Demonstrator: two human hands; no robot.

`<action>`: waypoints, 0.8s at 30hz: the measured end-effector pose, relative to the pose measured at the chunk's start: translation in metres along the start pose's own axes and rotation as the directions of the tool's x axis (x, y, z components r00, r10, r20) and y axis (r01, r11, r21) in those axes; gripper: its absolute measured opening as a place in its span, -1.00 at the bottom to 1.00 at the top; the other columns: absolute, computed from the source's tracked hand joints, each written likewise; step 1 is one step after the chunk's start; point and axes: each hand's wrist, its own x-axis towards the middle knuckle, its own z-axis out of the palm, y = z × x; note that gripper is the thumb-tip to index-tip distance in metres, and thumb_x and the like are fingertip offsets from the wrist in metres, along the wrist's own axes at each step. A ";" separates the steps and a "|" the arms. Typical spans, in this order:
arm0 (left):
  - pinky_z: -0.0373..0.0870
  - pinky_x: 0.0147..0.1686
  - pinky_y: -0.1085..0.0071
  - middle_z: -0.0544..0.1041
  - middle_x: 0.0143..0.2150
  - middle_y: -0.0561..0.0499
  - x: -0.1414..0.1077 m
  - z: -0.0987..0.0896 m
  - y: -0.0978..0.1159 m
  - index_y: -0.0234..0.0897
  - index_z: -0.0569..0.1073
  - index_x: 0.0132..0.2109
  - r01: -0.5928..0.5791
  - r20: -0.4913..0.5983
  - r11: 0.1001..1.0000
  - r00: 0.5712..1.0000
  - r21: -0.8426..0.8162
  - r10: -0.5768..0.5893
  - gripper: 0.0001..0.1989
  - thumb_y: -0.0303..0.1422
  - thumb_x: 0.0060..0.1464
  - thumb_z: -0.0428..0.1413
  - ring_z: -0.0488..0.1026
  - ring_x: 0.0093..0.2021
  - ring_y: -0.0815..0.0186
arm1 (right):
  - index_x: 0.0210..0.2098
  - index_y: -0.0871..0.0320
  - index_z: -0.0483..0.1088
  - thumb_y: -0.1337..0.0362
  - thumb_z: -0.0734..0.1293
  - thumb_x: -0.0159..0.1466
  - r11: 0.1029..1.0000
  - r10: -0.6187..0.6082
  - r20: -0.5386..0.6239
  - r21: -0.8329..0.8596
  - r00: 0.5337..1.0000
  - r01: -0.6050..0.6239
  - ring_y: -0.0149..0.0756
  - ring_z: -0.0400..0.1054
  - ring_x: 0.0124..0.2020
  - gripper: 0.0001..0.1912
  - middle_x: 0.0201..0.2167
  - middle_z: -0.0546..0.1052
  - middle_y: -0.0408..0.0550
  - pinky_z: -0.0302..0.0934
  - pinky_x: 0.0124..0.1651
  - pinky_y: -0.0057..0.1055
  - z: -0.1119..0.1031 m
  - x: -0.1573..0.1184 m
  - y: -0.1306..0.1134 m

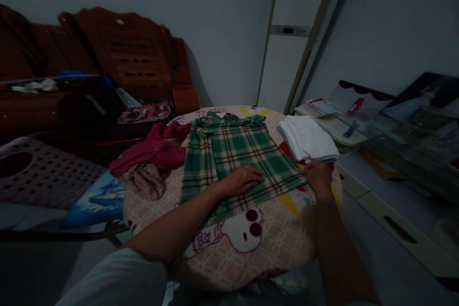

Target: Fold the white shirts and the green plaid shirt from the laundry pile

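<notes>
A green plaid shirt (244,146) lies spread over the round table, its collar end toward the far side. My left hand (242,180) rests flat on the lower middle of the shirt, fingers stretched out. At the right, my right hand (318,178) is closed on the shirt's lower right corner, which is pulled out toward that side. Just beyond the right hand sits a stack of folded white cloth (307,138). To the shirt's left is a heap of crumpled clothes (154,153), magenta and pale pink.
A pink patterned tablecloth (229,260) covers the table. Wooden chairs (132,52) stand behind on the left, beside a woven pink basket seat (53,172). A glass-topped cabinet (405,138) runs along the right, and a tall white air conditioner (283,67) stands at the back.
</notes>
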 end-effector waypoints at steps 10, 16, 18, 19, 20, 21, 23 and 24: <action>-0.02 0.35 -0.08 0.21 0.39 -0.26 -0.002 0.008 -0.006 -0.24 0.28 0.33 0.027 0.158 0.997 0.987 0.074 -0.039 -0.52 -0.21 0.35 -0.09 0.11 0.40 0.03 | -0.24 0.19 0.60 0.32 0.20 0.22 0.974 0.197 0.160 -0.147 0.967 -0.174 0.03 0.47 -0.13 -0.68 -0.17 0.58 0.23 0.32 -0.11 -0.14 -0.022 -0.008 -0.017; -0.09 0.36 -0.10 0.13 0.43 -0.23 -0.002 0.006 -0.002 -0.21 0.27 0.33 0.048 0.195 0.996 0.979 0.082 -0.063 -0.52 -0.20 0.35 -0.08 0.04 0.43 0.01 | -0.19 0.25 0.57 0.29 0.22 0.26 0.971 0.093 -0.003 -0.223 0.996 -0.092 0.02 0.48 -0.15 -0.69 -0.23 0.58 0.29 0.28 -0.11 -0.18 -0.023 -0.015 -0.028; -0.06 0.35 -0.08 0.14 0.42 -0.23 -0.001 0.005 0.001 -0.21 0.28 0.32 0.050 0.190 0.995 0.980 0.089 -0.066 -0.52 -0.21 0.34 -0.07 0.06 0.42 0.01 | -0.22 0.22 0.57 0.24 0.22 0.29 0.993 -0.060 -0.026 -0.105 0.998 0.056 -0.07 0.49 -0.20 -0.70 -0.28 0.60 0.20 0.27 -0.14 -0.26 -0.020 -0.019 -0.040; -0.04 0.35 -0.08 0.15 0.42 -0.24 0.000 0.004 0.002 -0.20 0.29 0.32 0.049 0.185 0.994 0.981 0.095 -0.066 -0.53 -0.21 0.34 -0.06 0.08 0.41 0.01 | -0.24 0.21 0.56 0.21 0.24 0.29 0.988 -0.150 -0.001 -0.020 0.989 0.150 -0.12 0.49 -0.23 -0.71 -0.30 0.61 0.15 0.26 -0.15 -0.31 -0.018 -0.021 -0.046; -0.04 0.34 -0.09 0.16 0.41 -0.24 0.000 0.004 0.003 -0.20 0.29 0.32 0.053 0.179 0.993 0.981 0.105 -0.071 -0.53 -0.21 0.34 -0.06 0.09 0.41 0.01 | -0.27 0.19 0.56 0.20 0.26 0.29 0.969 -0.242 0.047 0.062 0.969 0.239 -0.17 0.49 -0.27 -0.73 -0.33 0.61 0.10 0.25 -0.18 -0.36 -0.014 -0.022 -0.051; -0.03 0.34 -0.10 0.16 0.41 -0.24 0.001 0.004 0.003 -0.20 0.28 0.32 0.065 0.173 0.991 0.981 0.119 -0.085 -0.53 -0.20 0.34 -0.06 0.09 0.41 0.01 | -0.31 0.18 0.55 0.21 0.28 0.27 0.944 -0.320 0.106 0.121 0.942 0.307 -0.21 0.48 -0.29 -0.77 -0.36 0.61 0.05 0.24 -0.20 -0.39 -0.011 -0.024 -0.056; -0.04 0.33 -0.15 0.16 0.41 -0.26 0.001 0.005 0.001 -0.21 0.26 0.33 0.123 0.152 0.979 0.977 0.160 -0.147 -0.52 -0.21 0.34 -0.06 0.08 0.41 0.00 | -0.37 0.15 0.54 0.25 0.33 0.21 0.920 -0.388 0.205 0.143 0.898 0.365 -0.24 0.47 -0.31 -0.84 -0.39 0.61 -0.01 0.21 -0.24 -0.42 -0.003 -0.024 -0.059; -0.05 0.32 -0.17 0.15 0.41 -0.26 0.001 0.005 -0.001 -0.22 0.24 0.34 0.164 0.135 0.969 0.972 0.183 -0.190 -0.51 -0.22 0.33 -0.06 0.08 0.41 -0.01 | -0.39 0.14 0.54 0.27 0.33 0.19 0.926 -0.376 0.231 0.120 0.897 0.357 -0.23 0.47 -0.31 -0.87 -0.40 0.61 -0.01 0.20 -0.25 -0.42 0.000 -0.023 -0.057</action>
